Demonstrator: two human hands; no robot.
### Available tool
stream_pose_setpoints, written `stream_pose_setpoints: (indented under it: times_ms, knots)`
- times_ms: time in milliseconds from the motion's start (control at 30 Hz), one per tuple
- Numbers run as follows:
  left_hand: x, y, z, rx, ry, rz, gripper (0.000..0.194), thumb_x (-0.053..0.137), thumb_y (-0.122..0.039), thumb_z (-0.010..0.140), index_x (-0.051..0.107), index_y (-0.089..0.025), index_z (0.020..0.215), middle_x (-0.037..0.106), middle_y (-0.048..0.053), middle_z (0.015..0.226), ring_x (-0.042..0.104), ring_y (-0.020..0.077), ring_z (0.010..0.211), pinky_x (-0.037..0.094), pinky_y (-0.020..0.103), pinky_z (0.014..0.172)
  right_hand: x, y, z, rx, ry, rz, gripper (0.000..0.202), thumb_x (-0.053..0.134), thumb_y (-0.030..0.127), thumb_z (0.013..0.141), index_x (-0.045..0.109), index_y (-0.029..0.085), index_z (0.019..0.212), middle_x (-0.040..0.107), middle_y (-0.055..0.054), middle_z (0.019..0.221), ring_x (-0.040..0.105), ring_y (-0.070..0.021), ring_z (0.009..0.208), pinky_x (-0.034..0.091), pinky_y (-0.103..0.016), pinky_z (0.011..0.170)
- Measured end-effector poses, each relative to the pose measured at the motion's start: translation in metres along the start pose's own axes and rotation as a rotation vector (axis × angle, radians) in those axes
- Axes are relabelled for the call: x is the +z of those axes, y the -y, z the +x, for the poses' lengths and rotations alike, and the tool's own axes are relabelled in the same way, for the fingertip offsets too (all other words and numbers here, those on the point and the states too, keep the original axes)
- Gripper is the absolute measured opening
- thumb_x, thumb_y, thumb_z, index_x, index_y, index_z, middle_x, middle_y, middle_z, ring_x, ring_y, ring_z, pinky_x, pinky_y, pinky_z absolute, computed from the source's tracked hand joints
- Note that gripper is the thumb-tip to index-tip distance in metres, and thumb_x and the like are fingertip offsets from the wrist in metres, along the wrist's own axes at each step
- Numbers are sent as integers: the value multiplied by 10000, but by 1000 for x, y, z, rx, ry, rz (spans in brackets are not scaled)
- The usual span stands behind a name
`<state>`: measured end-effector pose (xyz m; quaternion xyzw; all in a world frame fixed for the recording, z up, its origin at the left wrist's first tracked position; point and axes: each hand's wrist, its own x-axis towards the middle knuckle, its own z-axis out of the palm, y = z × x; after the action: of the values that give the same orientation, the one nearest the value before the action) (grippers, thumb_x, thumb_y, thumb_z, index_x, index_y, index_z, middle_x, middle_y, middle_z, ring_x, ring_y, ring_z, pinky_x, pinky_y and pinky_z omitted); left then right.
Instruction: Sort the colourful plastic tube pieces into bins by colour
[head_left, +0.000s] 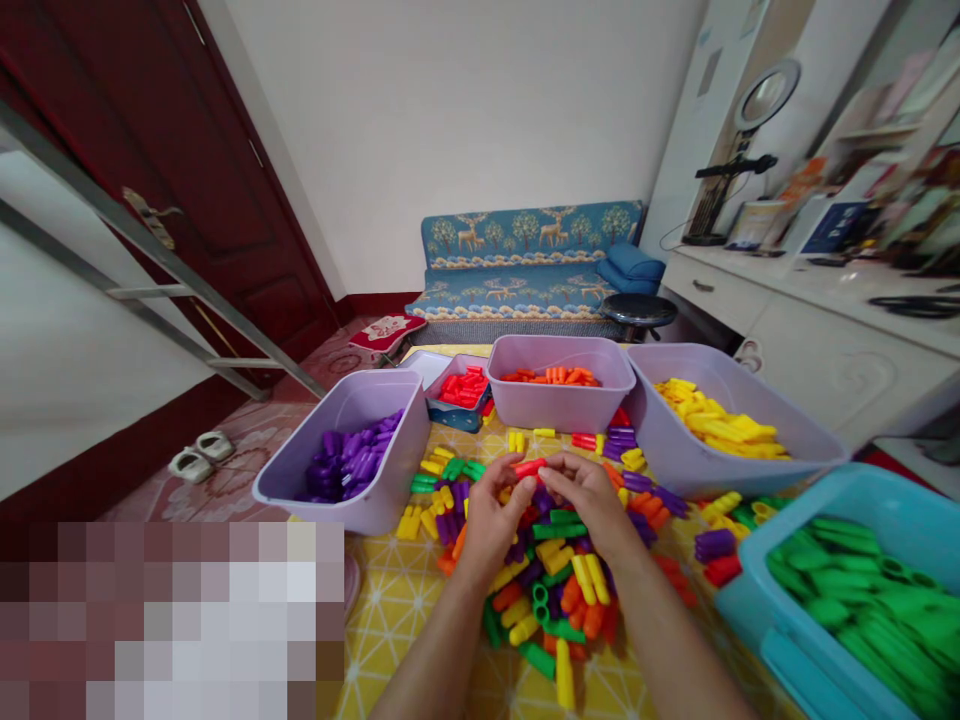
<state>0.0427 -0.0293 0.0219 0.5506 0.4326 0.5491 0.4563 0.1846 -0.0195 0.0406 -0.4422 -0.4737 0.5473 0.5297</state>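
Red plastic shows near the centre of the head view: a short tubular piece [531, 467], pinched in the fingertips of both hands. The left hand [491, 508] grips its left end and the right hand [589, 495] its right end, thumbs and fingers close together on it. Below and around the hands, in the lower centre of the frame, a loose pile of green, yellow, orange and purple tubular pieces [553, 555] lies on a yellow tablecloth [397, 620] with white geometric lines.

Containers stand in an arc about the pile. At centre left, a lilac bin [390, 490] holds purple pieces; just beside it, further back, a small dark blue box [454, 418] holds red ones. Above the hands, a second lilac bin [559, 392] contains orange pieces. Right of centre, a third lilac bin [652, 440] carries yellow pieces, and a turquoise bin [757, 600] at the lower right is heaped with green.

Toward the top centre, a blue sofa [517, 288] patterned with deer and trees stands against a white wall, a round black stool [637, 306] before its right end. A dark red door [247, 240] and a metal ladder [169, 262] fill the upper left; a white dresser [847, 350] bearing a ring light [793, 80] occupies the upper right. Pixelation hides the lower left corner.
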Motion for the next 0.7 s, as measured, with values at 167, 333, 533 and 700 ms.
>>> stream_pose_setpoints:
  times_ms: [167, 333, 533, 700]
  knots:
    - [-4, -7, 2, -20, -166, -145, 281, 676, -367, 759, 678, -139, 924, 712, 81, 908, 659, 185, 832, 517, 279, 758, 0, -5, 2, 17, -92, 43, 427, 725, 498, 660, 664, 193, 952, 634, 5, 671, 519, -112, 557, 391, -226, 520]
    - [-21, -22, 41, -111, -422, -404, 388, 712, -339, 717, 640, -130, 1036, 701, 90, 966, 681, 165, 756, 549, 304, 737, -3, -15, 6, 18, -170, 56, 430, 711, 553, 651, 682, 177, 860, 630, -10, 652, 522, -126, 549, 395, -237, 511]
    - [-39, -32, 104, -60, -343, -284, 467, 661, -207, 756, 566, -144, 1209, 597, 120, 1258, 545, 231, 1185, 419, 371, 1014, -2, -17, 6, 11, -201, 71, 411, 709, 543, 655, 688, 181, 847, 639, -16, 659, 528, -133, 544, 402, -238, 502]
    - [-37, -10, 76, -58, -211, 28, 541, 711, -250, 703, 580, -173, 1222, 562, 113, 1311, 515, 280, 1210, 418, 403, 1000, -7, -15, 8, 4, -191, 30, 403, 717, 528, 644, 683, 183, 848, 649, -18, 659, 544, -135, 543, 428, -244, 506]
